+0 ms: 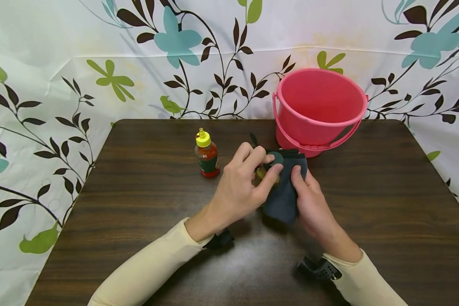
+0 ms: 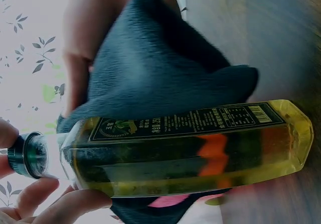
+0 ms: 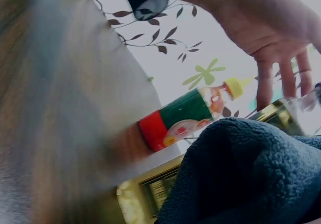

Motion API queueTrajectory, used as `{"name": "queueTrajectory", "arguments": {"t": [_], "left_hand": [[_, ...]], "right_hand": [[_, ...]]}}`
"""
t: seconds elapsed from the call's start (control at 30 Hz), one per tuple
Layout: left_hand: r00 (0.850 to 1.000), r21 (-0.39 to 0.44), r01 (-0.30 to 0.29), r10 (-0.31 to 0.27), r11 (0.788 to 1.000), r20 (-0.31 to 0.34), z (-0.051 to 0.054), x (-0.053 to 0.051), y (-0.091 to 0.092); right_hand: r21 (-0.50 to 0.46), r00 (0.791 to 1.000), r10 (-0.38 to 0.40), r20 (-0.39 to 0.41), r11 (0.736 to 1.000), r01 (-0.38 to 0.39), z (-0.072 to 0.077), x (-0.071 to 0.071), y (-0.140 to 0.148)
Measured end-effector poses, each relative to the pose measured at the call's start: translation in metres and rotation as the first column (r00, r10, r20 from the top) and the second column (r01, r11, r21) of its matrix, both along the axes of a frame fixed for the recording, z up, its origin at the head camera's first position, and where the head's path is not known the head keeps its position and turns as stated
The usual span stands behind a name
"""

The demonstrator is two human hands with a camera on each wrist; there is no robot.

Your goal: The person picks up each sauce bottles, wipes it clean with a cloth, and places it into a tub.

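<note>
A glass bottle of yellow oil (image 2: 190, 163) with a dark green cap (image 1: 276, 158) is held above the table. My left hand (image 1: 239, 180) grips it at the capped neck, with fingers around the cap and upper shoulder. A dark blue-grey cloth (image 1: 284, 193) lies against the label side of the bottle. My right hand (image 1: 313, 202) holds this cloth, thumb on top, and presses it to the glass. In the head view the cloth and left hand hide most of the bottle; the right wrist view shows its lower end (image 3: 133, 204) beside the cloth.
A red sauce bottle (image 1: 208, 163) with a yellow nozzle cap stands left of the hands. Behind them, at the table's back edge, is a pink bucket (image 1: 310, 134) with its handle down. Dark wood tabletop (image 1: 145, 191) spreads around; a patterned sheet (image 1: 137, 85) hangs behind.
</note>
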State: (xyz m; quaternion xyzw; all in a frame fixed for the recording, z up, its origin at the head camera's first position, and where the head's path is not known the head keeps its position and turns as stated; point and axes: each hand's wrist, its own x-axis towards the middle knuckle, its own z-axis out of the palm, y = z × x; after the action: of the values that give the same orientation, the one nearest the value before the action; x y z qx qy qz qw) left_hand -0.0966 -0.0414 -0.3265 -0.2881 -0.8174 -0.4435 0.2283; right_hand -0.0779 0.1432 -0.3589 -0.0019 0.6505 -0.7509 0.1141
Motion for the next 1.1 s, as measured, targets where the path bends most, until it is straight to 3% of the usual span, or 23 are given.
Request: {"name": "queueTrajectory", "arguments": {"t": [0.3,0.5,0.73,1.1], "left_hand": [[1.0,0.005,0.002,-0.003,1.0,0.011,0.001,0.0,0.0],[1.0,-0.005,0.0,0.0,1.0,0.005,0.0,0.0,0.0],[1.0,-0.011,-0.011,0.011,1.0,-0.007,-0.001,-0.001,0.0],[1.0,-0.017,-0.002,0.002,1.0,-0.009,0.0,0.0,-0.001]], "right_hand": [[-0.057,0.995,-0.051,-0.085,0.997,0.046,0.024,0.004,0.003],[-0.122,0.986,-0.055,-0.155,0.992,0.037,0.04,0.007,0.008],[-0.121,0.974,-0.077,-0.213,0.991,0.052,0.056,0.011,0.012],[-0.068,0.967,-0.067,-0.245,0.996,0.052,0.048,0.014,0.013]]}}
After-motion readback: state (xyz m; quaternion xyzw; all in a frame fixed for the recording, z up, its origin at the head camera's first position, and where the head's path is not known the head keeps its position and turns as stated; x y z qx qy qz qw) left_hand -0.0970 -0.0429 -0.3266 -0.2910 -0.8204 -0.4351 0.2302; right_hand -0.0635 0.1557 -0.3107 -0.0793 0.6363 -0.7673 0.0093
